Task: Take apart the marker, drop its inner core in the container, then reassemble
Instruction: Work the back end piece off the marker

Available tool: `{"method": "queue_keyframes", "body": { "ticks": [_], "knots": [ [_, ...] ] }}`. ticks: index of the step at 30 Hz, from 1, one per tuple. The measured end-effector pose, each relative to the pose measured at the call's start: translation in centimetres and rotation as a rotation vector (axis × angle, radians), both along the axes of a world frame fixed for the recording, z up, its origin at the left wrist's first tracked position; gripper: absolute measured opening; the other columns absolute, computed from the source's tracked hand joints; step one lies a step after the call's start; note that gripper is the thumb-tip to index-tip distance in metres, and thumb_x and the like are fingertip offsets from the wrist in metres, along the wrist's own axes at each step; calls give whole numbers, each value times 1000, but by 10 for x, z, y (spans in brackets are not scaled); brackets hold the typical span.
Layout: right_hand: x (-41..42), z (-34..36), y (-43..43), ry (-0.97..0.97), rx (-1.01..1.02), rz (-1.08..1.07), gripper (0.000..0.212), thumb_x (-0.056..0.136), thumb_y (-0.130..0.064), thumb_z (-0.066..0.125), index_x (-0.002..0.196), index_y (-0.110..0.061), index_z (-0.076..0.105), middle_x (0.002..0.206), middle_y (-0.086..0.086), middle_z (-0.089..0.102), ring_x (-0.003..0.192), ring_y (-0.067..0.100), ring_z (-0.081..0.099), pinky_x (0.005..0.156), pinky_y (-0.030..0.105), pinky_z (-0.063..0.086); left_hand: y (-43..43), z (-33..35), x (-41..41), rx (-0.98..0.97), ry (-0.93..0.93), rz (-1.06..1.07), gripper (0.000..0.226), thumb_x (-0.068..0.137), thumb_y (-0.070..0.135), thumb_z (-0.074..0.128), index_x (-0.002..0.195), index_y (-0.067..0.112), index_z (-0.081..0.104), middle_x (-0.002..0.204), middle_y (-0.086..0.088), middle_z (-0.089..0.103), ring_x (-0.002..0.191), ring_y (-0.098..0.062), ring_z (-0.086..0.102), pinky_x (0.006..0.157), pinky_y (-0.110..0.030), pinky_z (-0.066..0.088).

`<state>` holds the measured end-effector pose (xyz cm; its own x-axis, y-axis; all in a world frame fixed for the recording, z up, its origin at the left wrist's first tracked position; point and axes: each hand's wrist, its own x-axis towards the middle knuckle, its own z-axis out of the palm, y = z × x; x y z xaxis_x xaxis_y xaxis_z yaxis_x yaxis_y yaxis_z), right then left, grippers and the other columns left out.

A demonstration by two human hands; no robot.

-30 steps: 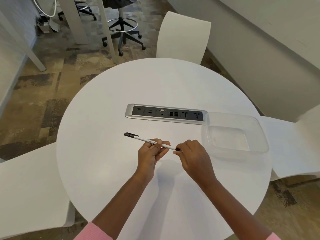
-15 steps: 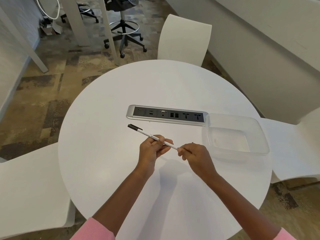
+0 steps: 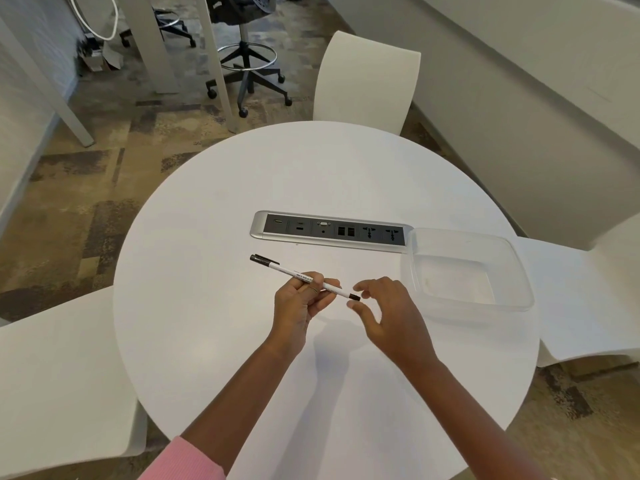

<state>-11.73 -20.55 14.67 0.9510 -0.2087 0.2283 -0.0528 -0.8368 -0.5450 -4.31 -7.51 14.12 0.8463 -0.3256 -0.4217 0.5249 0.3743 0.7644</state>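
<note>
A thin white marker (image 3: 284,270) with a black cap at its far-left end and a black plug at its near-right end is held above the round white table (image 3: 214,341). My left hand (image 3: 301,303) grips its barrel around the middle. My right hand (image 3: 384,313) is just right of the black end plug, fingers spread, thumb and forefinger on either side of the plug without gripping it. A clear, empty plastic container (image 3: 519,271) sits on the table to the right of both hands.
A silver and black socket strip (image 3: 329,232) is set into the table behind the marker. White chairs stand at the far side (image 3: 367,81), left (image 3: 62,382) and right (image 3: 588,292). A black office stool (image 3: 247,60) stands beyond on the carpet.
My right hand has let go of the marker's right end and its fingers have spread apart. The left hand keeps its grip on the barrel.
</note>
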Motion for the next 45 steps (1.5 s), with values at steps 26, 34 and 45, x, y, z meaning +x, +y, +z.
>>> {"method": "queue_keyframes", "body": {
  "ticks": [26, 34, 45],
  "knots": [
    [9, 12, 8, 207, 413, -189, 33, 95, -24, 44, 74, -7, 64, 68, 7, 62, 69, 24, 56, 65, 33, 43, -9, -1, -4, 33, -43, 12, 10, 91, 8, 51, 84, 5, 58, 68, -4, 74, 69, -15, 71, 62, -18, 57],
    [6, -4, 8, -16, 8, -95, 8, 78, -12, 68, 85, -10, 63, 79, 8, 65, 74, 25, 57, 61, 30, 47, -6, -1, 0, 33, -24, 33, 10, 91, 8, 52, 86, 5, 59, 69, -4, 74, 69, -16, 71, 62, -18, 57],
    [11, -1, 10, 72, 253, -140, 32, 87, -23, 36, 79, -7, 63, 77, 4, 60, 77, 17, 44, 61, 12, 31, -9, 1, 5, 10, -42, 8, 11, 91, 8, 50, 85, 5, 59, 68, -4, 73, 69, -16, 71, 62, -18, 57]
  ]
}}
